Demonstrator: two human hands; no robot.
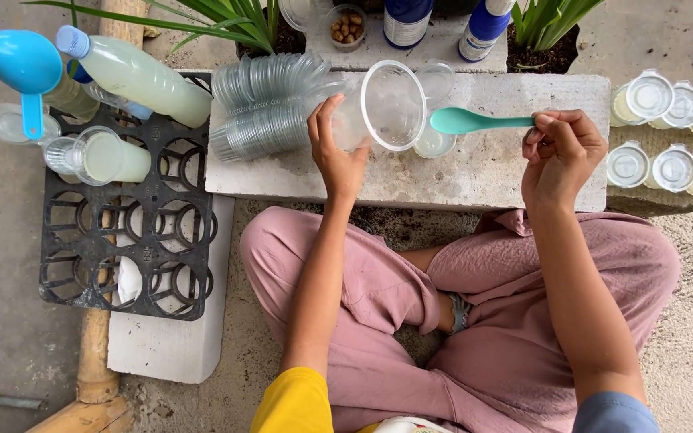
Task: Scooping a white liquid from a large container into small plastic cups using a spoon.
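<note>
Over a grey concrete block (483, 172) set across the ground, a seated person in pink trousers works with both hands. Left hand (338, 152) grips a clear plastic cup (382, 106) by its side, fingers curled around the wall, the cup tipped so its open mouth faces the camera above the middle of the block. Right hand (561, 152), above the block's right half, pinches the handle of a teal spoon (475, 122) between thumb and fingertips; the spoon's bowl points left, just short of the cup's rim. Beneath the spoon, a small lidded cup (433, 143) stands on the block. Two rows of stacked clear cups (262, 104) lie on their sides at the block's left end. Left of the block, a black plastic crate (122, 240) carries a bottle of pale liquid (142, 76) and a tipped cup of pale liquid (110, 156), with a blue funnel (22, 64) near its far corner. Right of the block, six sealed cups (671, 132) sit in two rows. Behind the block stand two blue spray bottles (443, 24) and green plants (234, 20).
</note>
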